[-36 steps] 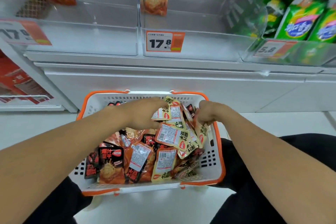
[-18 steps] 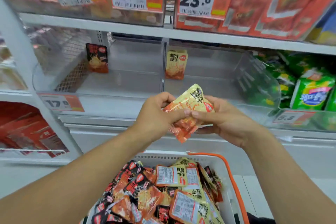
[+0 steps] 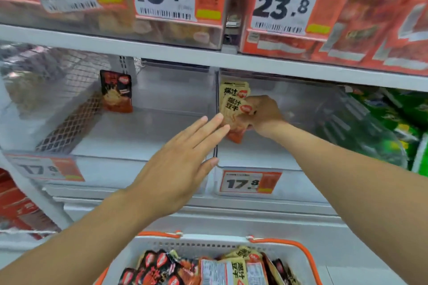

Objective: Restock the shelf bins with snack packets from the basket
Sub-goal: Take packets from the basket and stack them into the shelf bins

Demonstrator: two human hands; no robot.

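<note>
Restock looks barely begun, judging by near-bare bins vs a heaped basket (image 3: 298,253). Right hand (image 3: 261,114) reaches into the right clear bin (image 3: 254,162) and grips a yellow snack packet (image 3: 234,111), fingers curled round its right edge, holding it upright just in front of 1 yellow packet already standing (image 3: 234,89) near the bin's back left corner, by the divider; whether the 2 touch can't be told. Left hand (image 3: 183,166) is flat, fingers straight & spread, holding nothing, fingertips near the held packet's lower left edge and the divider; contact unclear. Left clear bin (image 3: 129,164) has 1 dark red/black packet (image 3: 116,91) standing toward its back wall, otherwise bare floor. So: 2 target bins, 1 packet each placed, 1 more going in. Basket at the bottom edge of view, below the shelf's front edge, holds a mixed heap of dark and yellow packets (image 3: 208,269), too overlapped & cropped to count, well over a dozen at a guess. Most of the job is left, prob many trips. Price tags seen: 2 on this shelf's bin fronts, 3 on the shelf above
</note>
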